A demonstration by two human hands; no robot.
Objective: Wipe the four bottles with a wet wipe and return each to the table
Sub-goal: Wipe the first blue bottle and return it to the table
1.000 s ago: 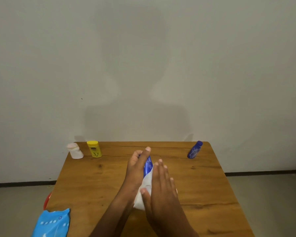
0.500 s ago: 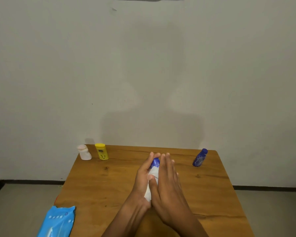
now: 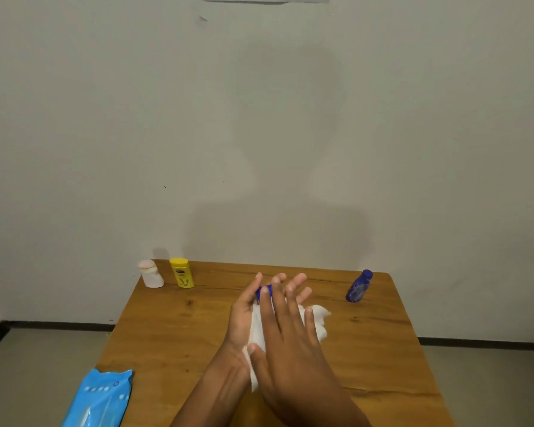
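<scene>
A blue bottle (image 3: 264, 291) was sandwiched between the two hands above the middle of the tabletop (image 3: 173, 328), with only its blue cap end showing past the fingertips. A white wipe (image 3: 316, 318) was wrapped round it, bunched out to the right and trailing down towards the wrists. The left hand (image 3: 242, 318) cupped the bottle and wipe from the left, its fingers curved along them. The right hand (image 3: 290, 331) lay flat over the wipe, fingers straight and spread, pressing rather than clasping.

The tabletop was brown wood with dark knots, set against a plain pale wall (image 3: 105, 118) that carried the person's shadow. A grey floor (image 3: 37, 380) and a dark skirting strip showed on either side.

At the far left corner stood a white bottle (image 3: 150, 273), and just beside it, to the right, a yellow bottle (image 3: 182, 272). Near the far right corner stood a second blue bottle (image 3: 359, 286), well apart from the hands. A blue wipe pack (image 3: 101, 399) lay at the near left edge, overhanging it.
</scene>
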